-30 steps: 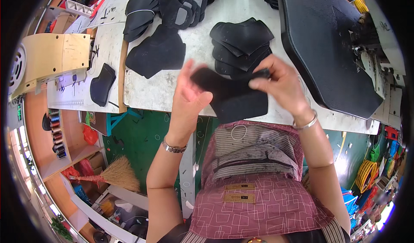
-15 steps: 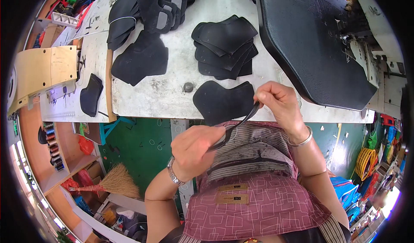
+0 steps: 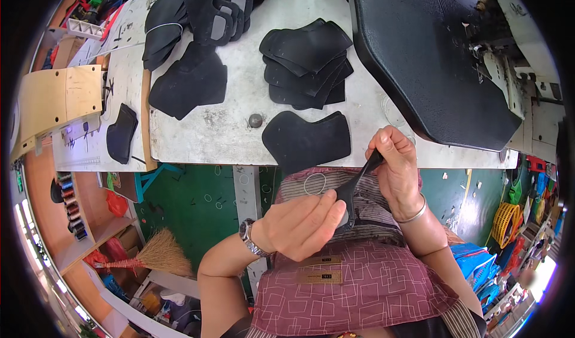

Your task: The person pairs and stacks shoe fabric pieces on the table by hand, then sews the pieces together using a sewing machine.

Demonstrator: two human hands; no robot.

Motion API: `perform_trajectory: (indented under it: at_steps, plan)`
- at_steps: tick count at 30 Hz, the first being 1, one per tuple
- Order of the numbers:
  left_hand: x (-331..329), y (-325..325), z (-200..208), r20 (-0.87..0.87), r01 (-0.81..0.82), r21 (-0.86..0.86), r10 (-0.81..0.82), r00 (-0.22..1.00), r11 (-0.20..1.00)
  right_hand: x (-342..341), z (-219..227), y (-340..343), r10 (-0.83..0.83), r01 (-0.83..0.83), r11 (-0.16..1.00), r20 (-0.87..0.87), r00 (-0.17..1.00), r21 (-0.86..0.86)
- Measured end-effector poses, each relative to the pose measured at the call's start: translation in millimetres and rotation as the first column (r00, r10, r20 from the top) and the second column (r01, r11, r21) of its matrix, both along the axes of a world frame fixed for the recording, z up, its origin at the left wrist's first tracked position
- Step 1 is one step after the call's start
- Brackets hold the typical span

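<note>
Above my lap, both hands hold a black flexible cut piece (image 3: 354,185), bent and seen partly edge-on, with a small grey patch near its lower end. My left hand (image 3: 302,225) is closed on the lower, wider end, thumb and fingers pressed on it. At the upper narrow tip, my right hand (image 3: 395,161) pinches the piece between thumb and fingers. Just beyond, at the table's front edge, lie black curved panels (image 3: 306,139), one over another. Behind these is a fanned stack of similar black panels (image 3: 308,62).
More black panels (image 3: 188,83) lie left on the white table (image 3: 239,134), near a bundle (image 3: 162,29) tied with white cord. A round metal knob (image 3: 256,120) sits mid-table. A sewing machine (image 3: 503,74) and a large black board (image 3: 425,68) occupy the right. A straw broom (image 3: 162,254) is lower left.
The piece has turned from nearly edge-on to a steeper slant, showing more surface. My left hand has moved right, closer to my right hand, which is slightly lower. A white ring shows on my apron.
</note>
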State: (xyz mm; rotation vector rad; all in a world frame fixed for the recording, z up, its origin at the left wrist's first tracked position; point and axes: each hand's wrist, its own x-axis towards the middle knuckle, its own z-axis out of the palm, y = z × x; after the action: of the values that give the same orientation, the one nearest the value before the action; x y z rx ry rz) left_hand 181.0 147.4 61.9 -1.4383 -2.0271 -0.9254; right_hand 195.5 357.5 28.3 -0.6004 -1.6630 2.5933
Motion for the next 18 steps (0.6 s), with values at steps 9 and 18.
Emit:
perform_trajectory:
  at_steps: [9, 18]
  plan:
    - [10, -21, 4, 0.783, -0.149, 0.043, 0.059, 0.619, 0.988, 10, -54, 118, 0.082, 0.026, -0.404, 0.008, 0.997, 0.914]
    - [3, -29, -11, 0.995, -0.428, 0.091, -0.069, 0.065, 0.899, 15, 11, 1, 0.312, -0.285, 0.938, -0.124, 0.942, 0.198]
